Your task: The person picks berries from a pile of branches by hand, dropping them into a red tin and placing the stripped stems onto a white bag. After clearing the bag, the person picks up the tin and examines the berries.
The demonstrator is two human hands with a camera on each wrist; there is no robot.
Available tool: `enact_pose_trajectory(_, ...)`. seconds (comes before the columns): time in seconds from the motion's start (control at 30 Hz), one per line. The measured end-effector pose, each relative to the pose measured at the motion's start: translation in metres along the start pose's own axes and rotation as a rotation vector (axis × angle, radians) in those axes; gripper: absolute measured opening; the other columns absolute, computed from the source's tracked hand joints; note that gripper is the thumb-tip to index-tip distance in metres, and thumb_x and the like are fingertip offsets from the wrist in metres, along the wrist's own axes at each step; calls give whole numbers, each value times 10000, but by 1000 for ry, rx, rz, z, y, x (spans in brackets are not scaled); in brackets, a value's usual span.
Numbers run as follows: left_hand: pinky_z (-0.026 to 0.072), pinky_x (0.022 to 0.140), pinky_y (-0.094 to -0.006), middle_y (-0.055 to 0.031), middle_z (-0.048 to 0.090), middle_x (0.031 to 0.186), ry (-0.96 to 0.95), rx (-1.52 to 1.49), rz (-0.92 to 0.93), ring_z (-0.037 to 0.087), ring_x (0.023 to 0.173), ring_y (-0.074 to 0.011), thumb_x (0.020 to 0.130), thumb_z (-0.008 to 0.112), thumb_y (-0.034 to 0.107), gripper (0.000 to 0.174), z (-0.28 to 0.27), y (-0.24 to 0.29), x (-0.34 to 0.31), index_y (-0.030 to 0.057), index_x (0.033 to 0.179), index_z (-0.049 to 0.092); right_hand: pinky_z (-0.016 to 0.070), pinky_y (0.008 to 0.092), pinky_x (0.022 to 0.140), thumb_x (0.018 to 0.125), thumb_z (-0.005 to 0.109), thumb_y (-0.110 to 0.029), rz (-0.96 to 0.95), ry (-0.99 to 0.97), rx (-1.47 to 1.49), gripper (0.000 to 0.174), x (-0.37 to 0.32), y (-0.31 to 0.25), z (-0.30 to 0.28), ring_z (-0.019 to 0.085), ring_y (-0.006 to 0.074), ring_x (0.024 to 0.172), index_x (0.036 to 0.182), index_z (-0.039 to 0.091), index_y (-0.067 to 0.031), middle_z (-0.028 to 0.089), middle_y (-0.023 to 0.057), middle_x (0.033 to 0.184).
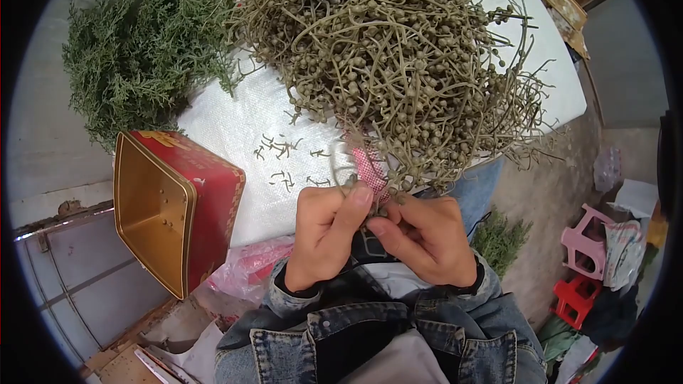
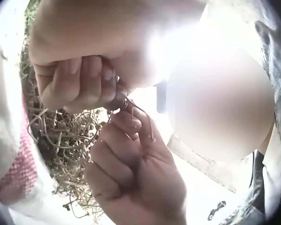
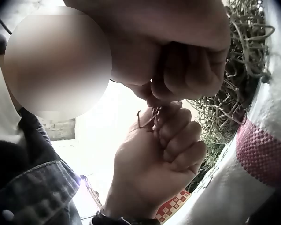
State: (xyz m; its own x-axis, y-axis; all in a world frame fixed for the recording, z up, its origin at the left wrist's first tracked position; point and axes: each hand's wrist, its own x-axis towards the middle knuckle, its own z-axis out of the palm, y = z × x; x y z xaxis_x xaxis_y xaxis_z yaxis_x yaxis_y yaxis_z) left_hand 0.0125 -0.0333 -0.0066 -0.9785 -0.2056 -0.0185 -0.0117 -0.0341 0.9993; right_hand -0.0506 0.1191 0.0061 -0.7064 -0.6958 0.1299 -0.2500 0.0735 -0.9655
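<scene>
Both hands meet in front of the chest over the near edge of a stuffed white woven sack. My left hand [image 1: 324,231] pinches a thin greenish-brown stem [image 1: 334,163] between thumb and curled fingers. Close beside it, my right hand [image 1: 429,240] pinches the same small bunch, with round pods [image 1: 400,200] at its fingertips. In the left wrist view, a stem end [image 2: 150,129] sticks out between the two hands. Just beyond them lies a large heap of dried stems with round pods [image 1: 398,50].
On the sack [image 1: 249,114], handwritten characters show beside the heap. Green leafy sprigs [image 1: 135,57] lie at the back left. A red tin [image 1: 213,206] with a gold inside, tipped toward the left, holds several loose pods. Pink [image 1: 585,242] and red stools [image 1: 575,301] stand at right.
</scene>
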Motion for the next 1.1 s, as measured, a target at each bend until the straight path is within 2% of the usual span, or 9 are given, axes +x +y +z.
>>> enact_pose_trajectory(0.1,293,482,-254,-5,460,562,53,-173,9,379,522,-71,1034,407,262,429,1,-11,-5,-5,730,547,337,321,421,855,668,-70,-26,48,45,153,0,1,3,449,219,414,754,585,11,465,87,529)
enact_pose_trajectory(0.27,246,509,-247,1,410,581,143,-460,-43,324,547,-73,1047,366,314,468,24,-5,-3,29,693,478,340,327,419,843,676,-93,-127,71,125,184,0,16,8,468,214,410,725,579,10,478,80,519)
enact_pose_trajectory(0.37,226,522,-251,7,356,590,152,-619,-140,282,554,-83,1052,324,349,491,29,0,-3,63,665,424,341,326,419,829,686,-115,-210,79,236,202,1,22,7,477,213,409,705,584,6,504,72,523)
enact_pose_trajectory(0.67,215,488,-274,22,322,558,202,-696,-196,253,508,-92,1052,309,376,486,35,0,-1,105,658,394,349,315,414,822,692,-168,-179,-21,347,236,0,31,0,478,199,398,699,592,7,528,57,521)
enact_pose_trajectory(0.77,213,461,-281,39,276,525,286,-1347,-157,216,463,-98,1049,304,390,476,12,-8,13,142,646,347,371,295,426,837,681,-85,-352,210,748,172,-10,46,7,494,198,423,744,619,46,495,79,513)
enact_pose_trajectory(0.93,209,442,-289,49,223,504,127,-1099,-144,172,438,-104,1049,283,382,463,10,1,3,160,643,298,362,287,419,817,679,-72,-101,206,736,196,-13,37,0,455,179,409,688,583,41,499,72,510)
enact_pose_trajectory(1.03,224,452,-276,50,260,497,84,-1085,-145,218,442,-91,1046,323,312,444,7,-1,6,145,634,332,432,273,456,884,653,-316,-129,113,398,401,-8,31,1,524,139,429,644,558,-9,579,45,543)
enact_pose_trajectory(1.07,224,452,-276,50,260,497,84,-1085,-144,218,442,-91,1046,323,312,444,4,0,6,145,634,332,432,273,456,884,653,-316,-130,112,398,401,-8,31,0,524,139,429,644,558,-9,579,45,543)
enact_pose_trajectory(1.1,230,459,-270,45,287,504,140,-909,-159,239,451,-85,1041,346,286,442,-2,2,4,129,629,356,432,269,460,883,656,-313,-119,125,332,400,-10,30,0,527,133,439,642,552,-11,580,43,544)
